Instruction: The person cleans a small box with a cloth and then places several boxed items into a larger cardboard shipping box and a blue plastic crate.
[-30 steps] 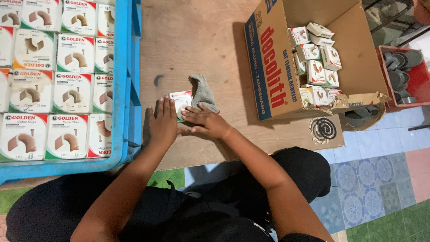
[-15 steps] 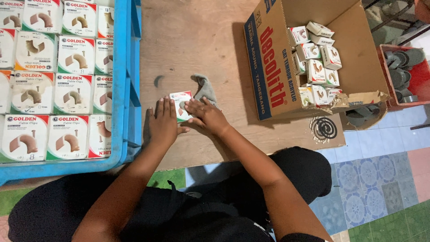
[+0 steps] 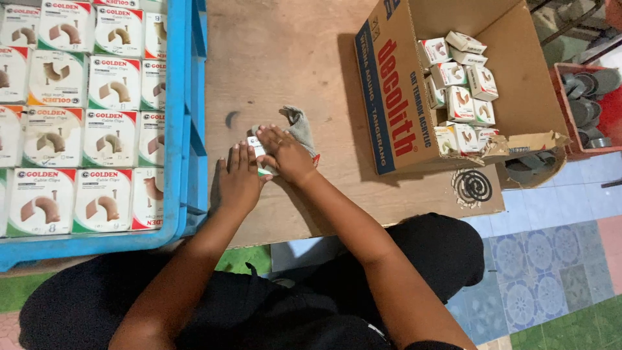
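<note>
Two bare hands are meeting near the middle of the frame over a small white carton (image 3: 260,150), a flat-sided paperboard box with red and green edging that is lying on the plywood board (image 3: 285,58). The left hand (image 3: 238,179) is lying palm down with its fingers stretched out flat, its fingertips touching the carton's left side. The right hand (image 3: 285,154) is pressing down on top of the carton with its fingers curved over it, so most of the box is being hidden; neither hand is clenching into a fist, and I cannot tell whether the right one is truly gripping the box or only pressing on it. A crumpled grey cloth (image 3: 299,126), soft and creased, is sitting just beside the right hand, towards the upper right of it.

Along the left of the frame, a blue plastic crate (image 3: 188,116) with smooth moulded walls is holding neat rows of matching printed cartons (image 3: 110,84), each showing a curved brown clip. In the upper right, a brown corrugated cardboard box (image 3: 395,97) is lying open, with similar small cartons (image 3: 460,97) jumbled inside. A dark spiral coil (image 3: 472,185) is resting on the board's lower right corner, near the patterned floor tiles (image 3: 551,279).
</note>
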